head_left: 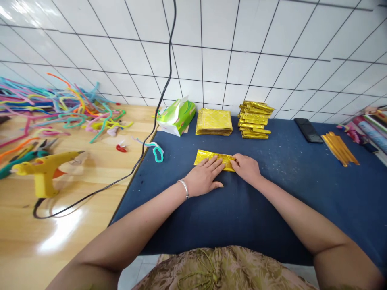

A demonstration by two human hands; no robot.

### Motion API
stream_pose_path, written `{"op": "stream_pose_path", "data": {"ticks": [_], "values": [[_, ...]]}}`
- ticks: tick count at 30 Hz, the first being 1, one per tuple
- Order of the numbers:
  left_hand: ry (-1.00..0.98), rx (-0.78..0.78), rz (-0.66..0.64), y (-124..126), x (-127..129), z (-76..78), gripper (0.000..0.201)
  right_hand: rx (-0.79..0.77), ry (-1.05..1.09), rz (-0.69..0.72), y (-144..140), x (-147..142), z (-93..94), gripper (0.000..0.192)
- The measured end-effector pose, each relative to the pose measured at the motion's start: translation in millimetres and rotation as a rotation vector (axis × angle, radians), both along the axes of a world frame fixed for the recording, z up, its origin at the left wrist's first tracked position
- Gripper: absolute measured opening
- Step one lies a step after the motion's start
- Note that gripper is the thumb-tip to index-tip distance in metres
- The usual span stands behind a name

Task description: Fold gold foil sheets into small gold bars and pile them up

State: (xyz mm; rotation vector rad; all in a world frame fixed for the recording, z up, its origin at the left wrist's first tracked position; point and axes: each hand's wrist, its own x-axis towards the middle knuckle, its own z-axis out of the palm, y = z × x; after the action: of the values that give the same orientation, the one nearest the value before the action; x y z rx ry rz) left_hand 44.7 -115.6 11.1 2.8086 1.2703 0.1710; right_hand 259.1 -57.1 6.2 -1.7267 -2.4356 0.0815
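A folded sheet of gold foil paper (205, 156) lies on the blue cloth (272, 193) in front of me. My left hand (204, 177), with a silver bracelet on its wrist, lies flat with its fingers pressing on the sheet's middle. My right hand (246, 167) presses down on the sheet's right end, fingers bent over it. Behind them sit a flat stack of gold sheets (214, 121) and a pile of folded gold pieces (254, 120).
A green tissue box (177, 117) stands at the cloth's back left. A yellow glue gun (45, 171) with a black cord, pliers and several coloured pipe cleaners (60, 104) cover the wooden table at left. A black phone (308, 129) and gold strips (340, 149) lie at right.
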Motion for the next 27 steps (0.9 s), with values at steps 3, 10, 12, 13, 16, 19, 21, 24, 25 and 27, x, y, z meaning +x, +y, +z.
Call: {"op": "stream_pose_path", "data": {"ticks": [3,10,12,13,16,19,21,24,25,27], "values": [[-0.002,-0.011,0.015,-1,-1,1.2,0.071,-0.007,0.016,-0.001,1,0,0.7,0.025],[0.001,-0.029,0.012,-3,0,2.2,0.066,-0.033,0.076,-0.038,1,1,1.9,0.02],[0.003,-0.03,0.009,-2,0,2.6,0.065,-0.037,0.085,-0.047,0,1,2.3,0.02],[0.002,-0.031,0.008,-2,0,2.8,0.066,-0.041,0.086,-0.052,0,1,2.5,0.02],[-0.005,-0.029,0.01,-1,0,2.8,0.067,-0.049,0.086,-0.074,1,1,3.2,0.02],[-0.02,-0.024,0.019,1,1,2.4,0.069,-0.042,0.085,-0.095,3,3,4.0,0.022],[-0.029,-0.02,0.022,2,1,2.3,0.07,-0.034,0.076,-0.102,4,3,4.3,0.025],[-0.038,-0.018,0.023,2,2,2.8,0.07,-0.04,0.05,-0.12,8,5,4.1,0.03],[-0.041,-0.018,0.025,2,2,3.0,0.07,-0.044,0.044,-0.13,10,5,4.0,0.031],[-0.046,-0.016,0.03,2,2,3.7,0.069,-0.049,0.049,-0.15,12,6,4.5,0.03]]}}
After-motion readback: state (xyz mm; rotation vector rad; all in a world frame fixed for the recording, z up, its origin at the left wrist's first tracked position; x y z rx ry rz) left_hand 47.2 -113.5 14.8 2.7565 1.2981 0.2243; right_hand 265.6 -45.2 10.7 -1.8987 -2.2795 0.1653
